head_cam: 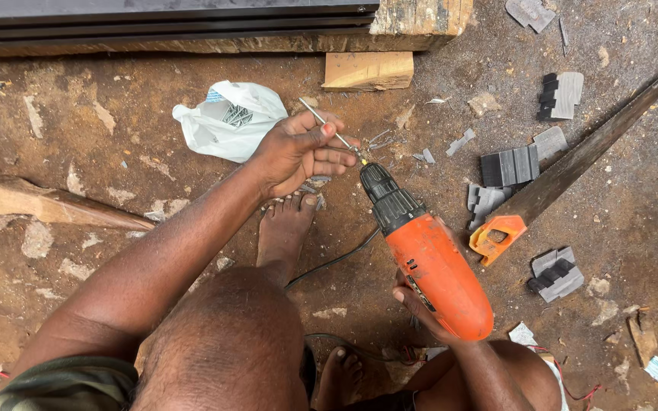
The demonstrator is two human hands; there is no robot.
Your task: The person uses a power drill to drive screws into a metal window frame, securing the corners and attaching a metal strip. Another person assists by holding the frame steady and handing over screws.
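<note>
My left hand (298, 152) is pinched shut on a thin metal bit (327, 128), thumb on top, fingers curled under it. The bit runs slantwise from above my knuckles down to the black chuck (384, 196) of the drill; its lower tip meets the chuck nose right beside my fingertips. So the bit lies in my left hand, and the drill sits just to the right of and below that hand, touching it at the chuck end or nearly so, can't tell which.

My right hand (420, 304) is wrapped around the underside of the orange drill (436, 274), mostly hidden by the drill body; only a few fingers show at its left edge. Grip closed on the drill, which tilts with the chuck pointing up-left toward my left hand. A dark cord (333, 262) trails from under the drill toward my leg.

My bare foot (287, 228) is flat on the dirt floor (154, 91) right below the left hand. A white plastic bag (230, 118) lies just left of the left hand, behind the wrist. A handsaw with an orange handle (565, 179) lies to the right of the drill, near it but apart. Grey cut-off profile pieces (508, 166) are scattered around the saw blade. A wood block (367, 70) sits above the left hand, well apart, and a wood scrap (47, 204) lies far left.
</note>
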